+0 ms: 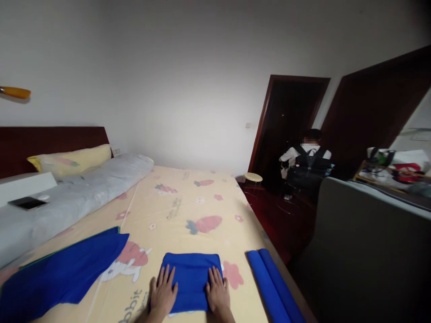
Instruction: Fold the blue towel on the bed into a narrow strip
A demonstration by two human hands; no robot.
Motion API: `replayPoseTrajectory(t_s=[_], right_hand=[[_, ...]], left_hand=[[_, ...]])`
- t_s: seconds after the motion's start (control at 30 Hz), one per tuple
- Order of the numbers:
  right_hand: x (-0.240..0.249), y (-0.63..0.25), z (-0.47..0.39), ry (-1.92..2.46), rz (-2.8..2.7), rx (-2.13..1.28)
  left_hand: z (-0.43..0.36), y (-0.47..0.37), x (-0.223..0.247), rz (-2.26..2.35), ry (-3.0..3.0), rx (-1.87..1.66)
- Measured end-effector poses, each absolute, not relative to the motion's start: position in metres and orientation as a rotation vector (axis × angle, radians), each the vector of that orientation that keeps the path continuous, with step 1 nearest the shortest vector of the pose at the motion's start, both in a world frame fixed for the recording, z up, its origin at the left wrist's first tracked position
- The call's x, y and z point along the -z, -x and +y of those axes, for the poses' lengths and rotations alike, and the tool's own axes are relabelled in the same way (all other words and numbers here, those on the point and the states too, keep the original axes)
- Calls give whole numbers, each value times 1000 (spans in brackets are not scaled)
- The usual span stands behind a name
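Note:
A blue cloth (191, 280), folded into a rough square, lies flat on the bed in front of me. My left hand (163, 289) rests open on its left edge, fingers stretched forward. On its right edge lies my right hand (217, 289), open as well, with the palm down. To the left a larger blue cloth (63, 278) is spread out, with a thin green line along its far edge. Two rolled blue cloths (274, 287) lie side by side at the bed's right edge.
The bed sheet (182, 197) is cream with carrot and rabbit prints. A grey rolled quilt (101, 184), a dark tablet-like device (28, 203) and a yellow pillow (74, 160) are at the left. Right of the bed are a stool (253, 177), a seated person (308, 157) and a dark panel (367, 242).

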State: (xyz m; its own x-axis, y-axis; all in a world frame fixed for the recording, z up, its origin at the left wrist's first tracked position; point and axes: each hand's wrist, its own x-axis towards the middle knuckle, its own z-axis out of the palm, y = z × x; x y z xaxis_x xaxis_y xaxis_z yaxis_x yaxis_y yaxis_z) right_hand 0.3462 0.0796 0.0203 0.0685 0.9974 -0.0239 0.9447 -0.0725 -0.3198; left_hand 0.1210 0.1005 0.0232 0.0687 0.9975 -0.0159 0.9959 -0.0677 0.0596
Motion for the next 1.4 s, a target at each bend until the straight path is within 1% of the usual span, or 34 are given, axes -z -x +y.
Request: replayPoseTrajectory(t_s=[0.07,0.1,0.2,0.3,0.37,0.43,0.53,0.67,0.77,0.83,0.9,1.03,1.1,1.23,1.3,1.4], right_hand=[[-19,-351,82,2222,-1897,-267],[-16,-353,81,2208,-1885,-222],[-1,-359,67,1895,-2022,-63],[24,-376,45,1527,-2242,1],[39,-393,30,1467,-2321,-39],[47,-407,19,1526,-2303,-71],[35,-415,11,1625,-2221,-93],[-14,-398,19,1724,-2137,-140],[-45,-383,33,1875,-2075,-149],[-54,-378,42,1952,-2057,-143],[-55,-374,50,1994,-2037,-126],[-40,-360,59,2079,-1925,-79],[-31,-342,60,1983,-1943,-105],[-21,-311,64,1597,-2178,-252],[-21,-313,67,1588,-2186,-294],[-25,-340,73,1783,-2081,-305]], left_hand=[[102,-108,-20,2232,-2274,-107],[101,-103,-17,2202,-2341,-166],[90,-88,-7,1894,-2619,-378],[71,-69,1,1539,-2831,-473],[57,-52,5,1390,-2884,-472],[46,-35,8,1343,-2877,-465],[39,-19,8,1425,-2827,-515],[50,-28,-8,1642,-2667,-551],[69,-47,-25,1826,-2501,-354],[82,-58,-32,1919,-2424,-234],[93,-68,-33,2000,-2370,-185],[102,-96,-23,2079,-2344,-167],[100,-115,-17,1970,-2423,-174],[94,-140,-4,1486,-2691,-349],[95,-134,-1,1390,-2717,-438],[102,-107,-5,1495,-2618,-390]])
